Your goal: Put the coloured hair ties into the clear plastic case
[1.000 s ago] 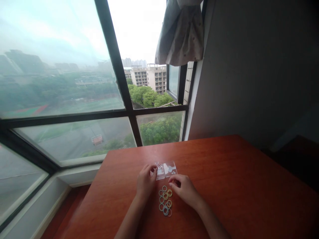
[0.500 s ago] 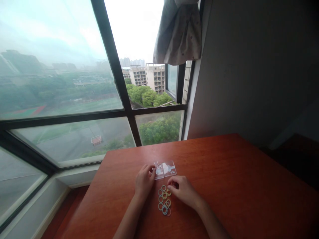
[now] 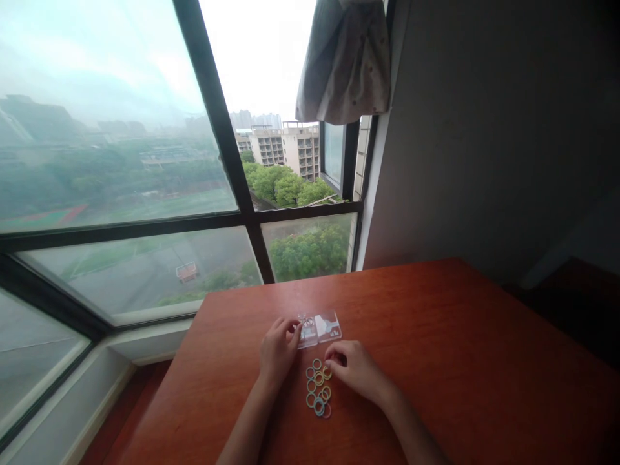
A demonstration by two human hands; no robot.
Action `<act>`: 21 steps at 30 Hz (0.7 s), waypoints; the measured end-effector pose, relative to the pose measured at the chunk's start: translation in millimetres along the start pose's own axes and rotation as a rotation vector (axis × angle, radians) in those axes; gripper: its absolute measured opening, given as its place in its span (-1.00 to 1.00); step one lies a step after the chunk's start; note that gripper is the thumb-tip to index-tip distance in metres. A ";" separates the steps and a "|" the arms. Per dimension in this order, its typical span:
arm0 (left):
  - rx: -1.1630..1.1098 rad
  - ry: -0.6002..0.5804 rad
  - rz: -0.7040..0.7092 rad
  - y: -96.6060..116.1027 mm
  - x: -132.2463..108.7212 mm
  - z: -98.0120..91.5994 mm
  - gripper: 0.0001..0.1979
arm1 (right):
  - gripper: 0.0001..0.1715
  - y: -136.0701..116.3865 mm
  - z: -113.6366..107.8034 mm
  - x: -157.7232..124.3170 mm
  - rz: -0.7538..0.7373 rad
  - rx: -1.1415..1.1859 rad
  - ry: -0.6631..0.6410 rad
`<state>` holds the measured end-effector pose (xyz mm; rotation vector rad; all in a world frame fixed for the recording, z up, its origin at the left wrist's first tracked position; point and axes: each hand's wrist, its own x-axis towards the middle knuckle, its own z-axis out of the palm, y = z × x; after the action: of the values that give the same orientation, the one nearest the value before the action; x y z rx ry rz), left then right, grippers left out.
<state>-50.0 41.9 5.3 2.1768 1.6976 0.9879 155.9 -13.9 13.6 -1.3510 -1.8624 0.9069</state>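
I see the worktop (image 3: 436, 342) and, over it, 2 hands with fingers curled: left hand (image 3: 279, 352) at the open box's (image 3: 329, 327) left edge, right hand (image 3: 356, 365) beside the rings (image 3: 318, 385). I cannot tell whether either pinches anything. The rings cluster just nearer than the box.

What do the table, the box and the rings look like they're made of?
Table: wood or wood-look laminate, reddish-brown, satin; faint grain and a soft sheen show.
Box: probably clear, glossy plastic, with whitish markings; the table's red shows through.
Rings: perhaps elastic or plastic, pastel-coloured; too small to tell.
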 end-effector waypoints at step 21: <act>-0.055 0.020 0.020 -2.4 -7.6 -11.5 -0.75 | -0.87 -19.3 -4.6 -14.8 -0.174 -0.232 -0.286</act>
<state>-59.8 33.0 9.8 2.1602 1.6402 1.0527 153.6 -31.9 30.4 -1.2147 -2.3256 0.8496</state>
